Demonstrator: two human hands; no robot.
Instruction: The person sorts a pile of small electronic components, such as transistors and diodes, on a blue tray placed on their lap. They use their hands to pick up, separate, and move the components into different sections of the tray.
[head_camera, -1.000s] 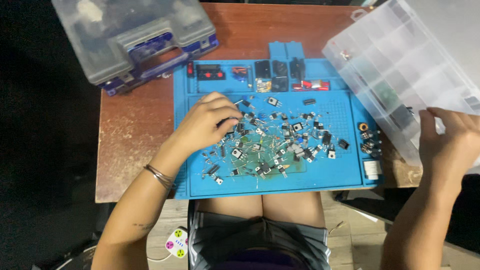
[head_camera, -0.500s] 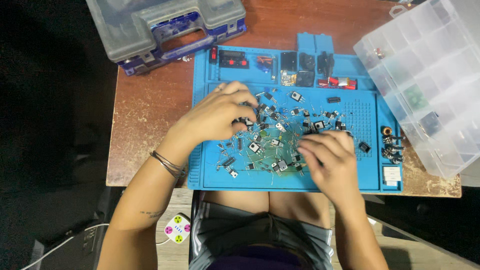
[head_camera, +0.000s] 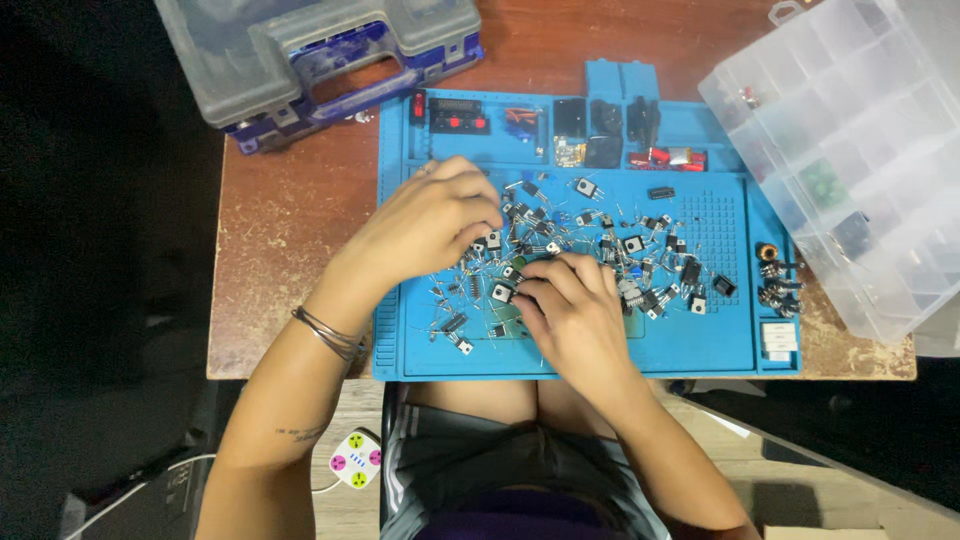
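At the far left of the wooden table (head_camera: 290, 215) a grey and blue carrying case (head_camera: 320, 55) is seen closed, well apart from the work. Next comes the blue work mat (head_camera: 720, 345), over which a heap of small electronic components (head_camera: 590, 255) is spread. The left hand (head_camera: 425, 225) is laid palm down on the heap's left part, its fingers curled narrowly over the pieces; whether 1 is pinched cannot be told. The right hand (head_camera: 575, 315) is placed just beside it, its fingertips gathered close on a small black component (head_camera: 503, 293) at the heap's lower edge, touching it. Sorting of this kind is judged best done by pieces being lifted singly by the body, so that thin leads are not bent or tangled. At the right a clear compartment box (head_camera: 860, 150) is seen lying open, partly over the mat's edge
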